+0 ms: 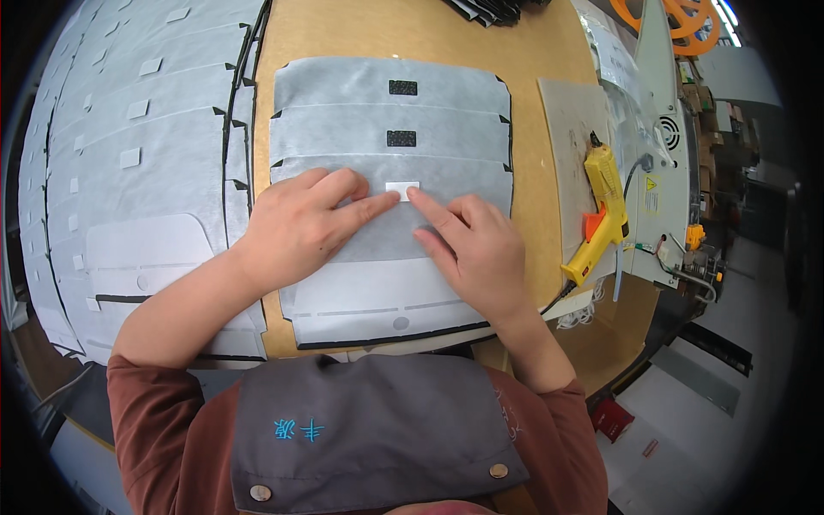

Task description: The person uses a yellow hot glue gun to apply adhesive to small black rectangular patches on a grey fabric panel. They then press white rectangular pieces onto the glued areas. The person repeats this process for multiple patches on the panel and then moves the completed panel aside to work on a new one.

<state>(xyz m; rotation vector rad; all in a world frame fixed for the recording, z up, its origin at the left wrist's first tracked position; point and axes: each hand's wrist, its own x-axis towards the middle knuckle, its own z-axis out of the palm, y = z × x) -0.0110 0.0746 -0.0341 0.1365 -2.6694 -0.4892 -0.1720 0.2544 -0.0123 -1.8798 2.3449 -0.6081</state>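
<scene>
A grey-white fabric panel point(369, 227) with black edges and crosswise seams lies flat in front of me. Two black rectangular fastener patches point(401, 138) sit one above the other on its upper part. Below them is a small white rectangular patch point(402, 187), in line with the black ones. My left hand point(305, 219) rests on the panel, its index finger stretched to the patch's lower left corner and the other fingers curled loosely. From the other side my right hand point(481, 249) touches the patch with its outstretched index fingertip; its thumb is apart, on the panel. Neither hand grasps anything.
Similar panels with small white patches point(138, 109) cover the left side. To the right a yellow glue gun point(604, 202) with an orange trigger lies on a pale board point(562, 163). Beyond it stands a light-coloured machine point(659, 172). Dark pieces point(491, 10) are heaped at the table's far edge.
</scene>
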